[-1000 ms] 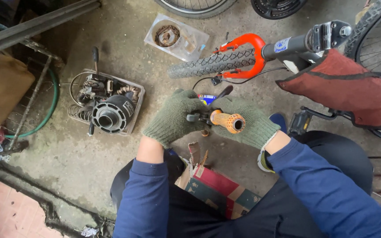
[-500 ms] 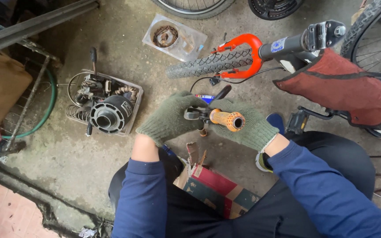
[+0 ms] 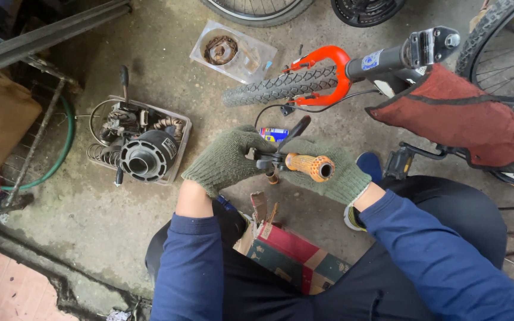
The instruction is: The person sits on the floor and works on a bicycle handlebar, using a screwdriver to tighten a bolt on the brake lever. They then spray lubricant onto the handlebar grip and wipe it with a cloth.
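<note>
At the centre of the frame, the gloved left hand (image 3: 224, 159) gripped the black brake lever clamp (image 3: 267, 160). The gloved right hand (image 3: 337, 175) clasped the orange handlebar grip (image 3: 310, 166) just beside it, lower right of the red fork (image 3: 322, 74).

Knit wool, rubber, bare concrete

Matt green knitted gloves (image 3: 227, 160) grip a ribbed orange rubber handlebar grip (image 3: 310, 166) — rough grey concrete floor (image 3: 120, 220) beneath.

Between our left hand (image 3: 224, 160) and right hand (image 3: 334, 172) sits the handlebar grip (image 3: 310, 166), with the brake lever (image 3: 292, 132) rising just beyond it. Left of our left hand lies a tray of parts (image 3: 141, 151). Beyond both hands lie the front tyre (image 3: 281, 86) and fork (image 3: 328, 74). Right of our right hand is a pedal (image 3: 400, 163). A cardboard box (image 3: 290, 255) lies nearer us, below both hands.
</note>
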